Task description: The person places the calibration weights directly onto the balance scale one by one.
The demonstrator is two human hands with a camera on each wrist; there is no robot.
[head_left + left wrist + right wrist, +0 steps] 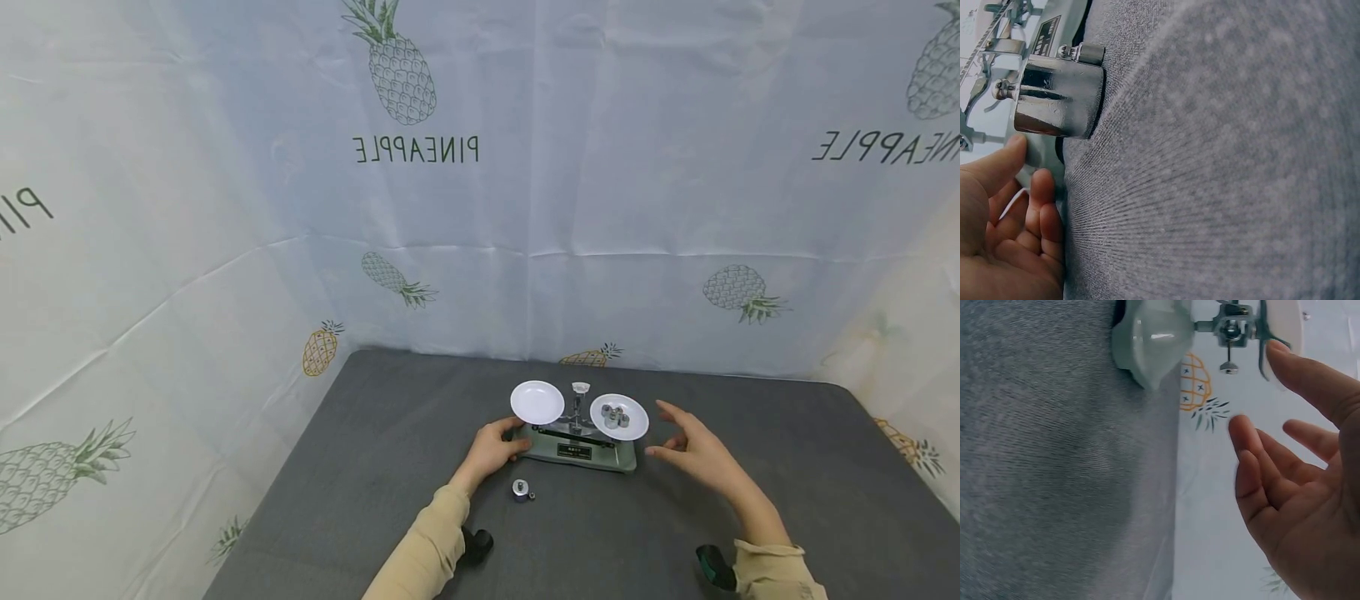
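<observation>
A green two-pan balance scale [546,446] stands on the dark table. Its left white pan [537,402] has nothing on it; the right pan [639,421] bears several small metal weights [615,416]. My left hand [491,450] holds the left end of the base, thumb [1007,164] in front and fingers curled at the end. Just off the right pan, my right hand [699,454] hovers with fingers spread and nothing between them. A shiny cylindrical weight [520,490] lies in front of the base, a much smaller weight [532,496] right beside it.
A cloth with pineapple prints [525,208] hangs behind and to the left of the table [390,442]. Dark wrist straps [477,546] show by both sleeves. The table's back edge runs a short way behind the scale.
</observation>
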